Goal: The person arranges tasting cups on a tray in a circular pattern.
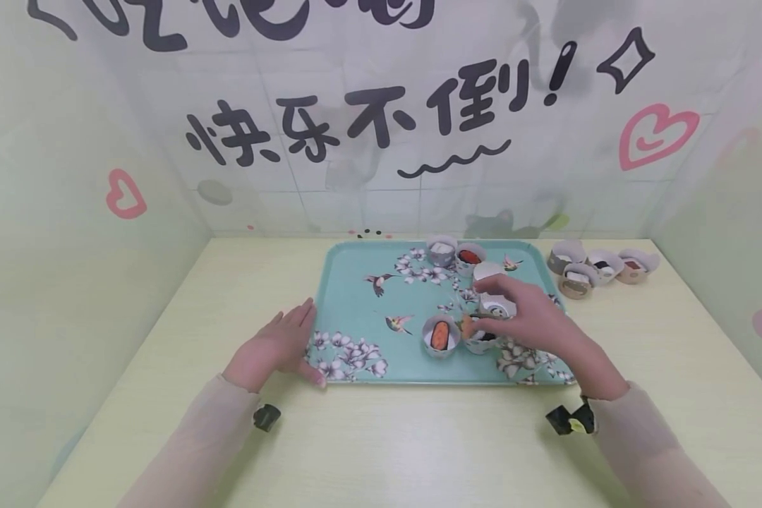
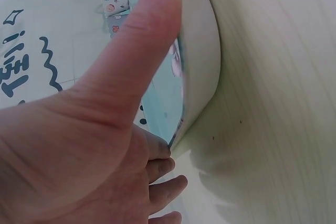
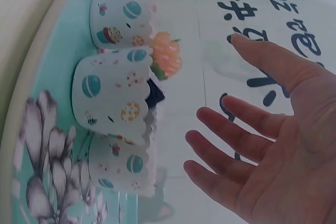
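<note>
My left hand (image 1: 282, 339) lies along the left edge of a blue-green flowered tray (image 1: 355, 282), fingers straight and thumb apart at its near corner; in the left wrist view the thumb (image 2: 139, 40) spreads over the tray's rim. My right hand (image 1: 530, 317) hovers over paper baking cups on the tray's right side. The right wrist view shows its fingers spread, holding nothing. Below it stands a patterned cup (image 3: 107, 90) with a dark piece at its rim. An orange bumpy piece (image 3: 167, 56) shows beyond the scalloped rims. Beside these sits a cup (image 1: 441, 349) holding an orange-topped sushi-like piece.
At the tray's back stand a grey cup (image 1: 441, 257) with a white piece and a cup (image 1: 470, 268) with a red piece. Several more filled cups (image 1: 578, 286) stand on the table right of the tray. Printed wall sheets (image 1: 355, 197) enclose the table (image 1: 387, 437).
</note>
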Available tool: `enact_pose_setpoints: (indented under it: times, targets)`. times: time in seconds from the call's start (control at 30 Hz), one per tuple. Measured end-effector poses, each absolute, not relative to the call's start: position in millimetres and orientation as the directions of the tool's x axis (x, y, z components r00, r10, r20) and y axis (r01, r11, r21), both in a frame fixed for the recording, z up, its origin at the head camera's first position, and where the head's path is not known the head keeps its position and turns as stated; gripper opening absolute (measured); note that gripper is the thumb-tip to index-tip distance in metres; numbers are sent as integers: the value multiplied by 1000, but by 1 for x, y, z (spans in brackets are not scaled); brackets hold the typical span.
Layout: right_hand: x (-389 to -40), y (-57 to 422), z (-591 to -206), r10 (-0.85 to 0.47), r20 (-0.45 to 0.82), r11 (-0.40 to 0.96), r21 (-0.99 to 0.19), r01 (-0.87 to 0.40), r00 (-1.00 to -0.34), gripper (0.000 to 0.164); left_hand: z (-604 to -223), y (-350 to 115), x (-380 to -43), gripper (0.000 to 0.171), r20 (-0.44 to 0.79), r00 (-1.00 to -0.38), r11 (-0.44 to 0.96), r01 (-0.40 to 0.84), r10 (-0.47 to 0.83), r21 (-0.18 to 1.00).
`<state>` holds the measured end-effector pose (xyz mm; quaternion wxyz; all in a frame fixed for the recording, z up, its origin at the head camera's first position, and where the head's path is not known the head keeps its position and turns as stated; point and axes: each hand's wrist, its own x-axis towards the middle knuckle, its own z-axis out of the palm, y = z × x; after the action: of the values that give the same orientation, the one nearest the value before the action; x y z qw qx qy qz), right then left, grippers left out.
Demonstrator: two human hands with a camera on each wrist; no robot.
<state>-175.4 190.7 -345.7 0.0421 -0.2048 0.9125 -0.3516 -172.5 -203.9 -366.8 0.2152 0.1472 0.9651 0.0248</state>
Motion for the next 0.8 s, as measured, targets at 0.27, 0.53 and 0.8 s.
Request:
enact_pose_setpoints:
  times: [0.27, 0.53, 0.8]
  targets:
    - [-174, 211, -339, -296, 88, 631, -729, -264, -951, 57, -366, -203, -172, 137, -413, -863, 957, 268, 291, 114]
    - [-178, 232, -341, -201, 90, 617, -762, -197, -976, 56, -364, -202, -171, 136, -413, -862, 956, 269, 293, 115]
    - [-183, 253, -347, -96, 140, 617, -768, -170, -985, 55, -363, -202, -170, 136, -410, -864, 956, 266, 292, 121]
